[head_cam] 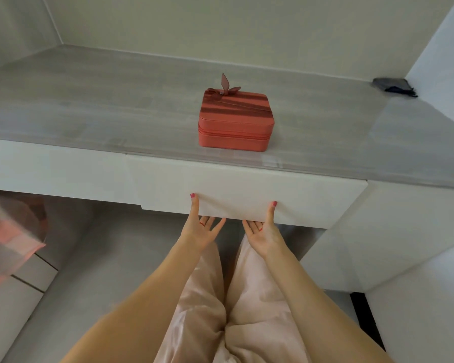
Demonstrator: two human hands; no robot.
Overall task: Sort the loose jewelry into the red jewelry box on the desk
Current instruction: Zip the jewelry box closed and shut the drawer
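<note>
**Both hands at the drawer front, closed jewelry box on the desk**

Nearest, pale pink trousers [236, 310] are seen below the forearms. The left hand [199, 229] and right hand [262, 231] are held palm-up at the lower edge of the white drawer front [247, 184]; thumbs are pressed on its face, fingers hooked beneath it. Farther back, the red jewelry box [235, 121] is shown zipped closed on the grey desk top [89, 106]. A dark pouch [393, 86] lies at the far right corner. No legible writing is seen.

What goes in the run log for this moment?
left hand: grips drawer front | right hand: same | red jewelry box: zipped shut on desk
</note>
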